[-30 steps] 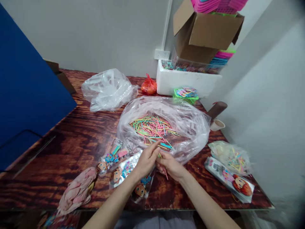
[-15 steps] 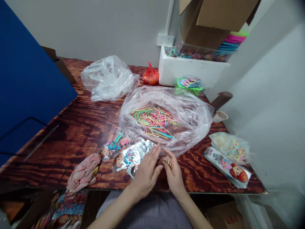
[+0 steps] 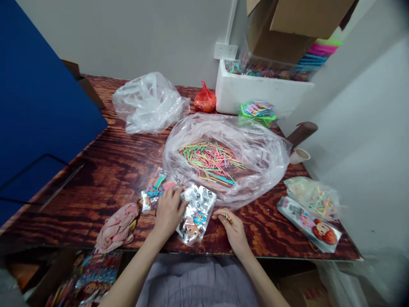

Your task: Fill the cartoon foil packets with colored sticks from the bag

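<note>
My right hand is closed around a small bundle of coloured sticks, whose ends show between thumb and fingers. To its left lie silver printed packets with a cartoon figure, stacked on one another. My left hand rests at their left edge, fingers apart, thumb touching or very close to the top packet. Just beyond that hand is a clear packet with a cartoon head and coloured sticks. A large open plastic bag holds many loose pink, yellow, green and blue sticks.
A pink cloth lies near the front left edge. On the right are a small bag of sticks, another silver packet and a paper cup. Behind stand a crumpled bag, a red bag, a green basket and a white foam box.
My left hand has moved left, away from my right hand. The silver packets now lie turned more upright between the hands. My right hand keeps the stick bundle.
</note>
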The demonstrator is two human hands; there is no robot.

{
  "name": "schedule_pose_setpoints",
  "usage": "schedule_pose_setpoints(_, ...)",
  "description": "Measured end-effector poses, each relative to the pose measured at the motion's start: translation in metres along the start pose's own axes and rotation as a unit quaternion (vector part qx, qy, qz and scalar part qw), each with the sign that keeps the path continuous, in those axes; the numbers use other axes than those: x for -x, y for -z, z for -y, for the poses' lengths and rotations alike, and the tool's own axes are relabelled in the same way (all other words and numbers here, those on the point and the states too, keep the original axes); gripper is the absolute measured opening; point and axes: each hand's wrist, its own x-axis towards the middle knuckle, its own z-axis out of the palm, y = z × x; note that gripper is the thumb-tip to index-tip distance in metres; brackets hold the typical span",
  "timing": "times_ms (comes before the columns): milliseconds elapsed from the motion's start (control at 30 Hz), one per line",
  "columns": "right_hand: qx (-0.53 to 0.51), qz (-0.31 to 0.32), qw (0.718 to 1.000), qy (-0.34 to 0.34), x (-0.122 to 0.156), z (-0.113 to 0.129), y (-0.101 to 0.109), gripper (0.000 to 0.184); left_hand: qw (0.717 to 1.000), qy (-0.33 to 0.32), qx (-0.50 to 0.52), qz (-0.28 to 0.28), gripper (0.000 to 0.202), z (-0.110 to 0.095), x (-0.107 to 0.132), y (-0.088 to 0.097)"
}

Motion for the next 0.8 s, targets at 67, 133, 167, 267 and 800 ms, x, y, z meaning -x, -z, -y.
schedule_pose_setpoints(67, 0.004, -0.002, 1.0, -0.008, 0.002, 0.001, -0.001, 0.021, 0.999, 0.027, 0.037, -0.006, 0.027, 0.004, -0.004, -0.001)
schedule_pose_setpoints(133, 0.001, -0.007, 1.0, -0.024, 0.001, 0.006, 0.0, 0.022, 0.996, 0.04, 0.074, -0.002, 0.01, 0.009, -0.008, -0.001)
schedule_pose_setpoints(167, -0.001, -0.009, 0.999, -0.031, -0.003, 0.011, 0.002, 0.022, 0.995, 0.037, 0.089, 0.001, 0.005, 0.011, -0.01, -0.001)
schedule_pose_setpoints(267, 0.025, -0.006, 0.999, -0.025, -0.029, 0.032, 0.018, 0.022, 0.994, 0.012, 0.108, -0.003, 0.017, 0.016, -0.014, 0.0)
schedule_pose_setpoints(800, 0.365, 0.091, 0.927, 0.003, -0.172, 0.023, -0.018, 0.014, 0.937, 0.11, 0.314, -0.108, 0.022, 0.015, -0.018, 0.02)
